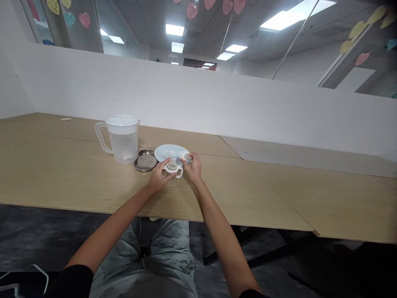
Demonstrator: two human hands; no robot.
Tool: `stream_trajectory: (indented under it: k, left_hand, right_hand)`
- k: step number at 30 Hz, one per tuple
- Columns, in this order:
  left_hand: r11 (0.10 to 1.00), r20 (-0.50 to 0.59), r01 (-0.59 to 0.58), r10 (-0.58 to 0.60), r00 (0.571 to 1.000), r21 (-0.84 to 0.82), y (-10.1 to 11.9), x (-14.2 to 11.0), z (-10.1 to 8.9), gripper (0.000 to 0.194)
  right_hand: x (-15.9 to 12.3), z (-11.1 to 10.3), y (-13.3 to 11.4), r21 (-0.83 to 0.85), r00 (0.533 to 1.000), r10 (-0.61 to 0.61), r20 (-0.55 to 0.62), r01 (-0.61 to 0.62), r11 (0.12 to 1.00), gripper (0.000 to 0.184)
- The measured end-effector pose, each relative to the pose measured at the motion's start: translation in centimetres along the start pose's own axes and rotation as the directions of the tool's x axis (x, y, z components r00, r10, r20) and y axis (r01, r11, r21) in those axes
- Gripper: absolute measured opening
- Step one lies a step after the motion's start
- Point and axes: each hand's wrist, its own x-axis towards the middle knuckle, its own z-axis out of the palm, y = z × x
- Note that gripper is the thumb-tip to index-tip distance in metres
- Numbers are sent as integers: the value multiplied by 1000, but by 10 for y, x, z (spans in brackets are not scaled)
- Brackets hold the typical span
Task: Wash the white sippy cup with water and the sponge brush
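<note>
My left hand (158, 178) grips a clear baby bottle (172, 166) with a white handled collar. Its threaded mouth is uncovered and faces up toward me. Just to the right, my right hand (194, 168) holds the bottle's top (184, 156), a white ring with a clear part, apart from the bottle and slightly tilted. Both are over the near edge of a pale plate (166, 150). To the left of the plate lies a round, shallow metal dish (145, 162). Fingers hide part of the bottle's body and of the top.
A lidded plastic pitcher (124, 142) with clear liquid stands left of the metal dish. Behind the wooden table (77, 178) rises a white wall (186, 95) with windows above. A small pale object (65, 119) lies at the far left.
</note>
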Motion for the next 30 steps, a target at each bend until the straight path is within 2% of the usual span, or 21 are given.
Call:
stream_trajectory:
  k: [7,16,20,30]
  left_hand:
    - [1000,-1,-2,2,1000,-4,0,0,0,64]
    - [1000,10,4,-4,1000,-2,2,0,-1,64]
    - [1000,10,4,-4,1000,1,2,0,-1,64]
    - [1000,14,7,-7,1000,-1,2,0,-1,64]
  right_hand:
    - [2,-4,0,-9,1000,-11,-9,11,1000,25]
    - [-3,0,5,-36,999,-6,35,7,999,26]
    - [-3,-2,1,-38,996,-59,70,62,997,22]
    - [-4,-2,-3,-43,984,-73,165,81,996,40]
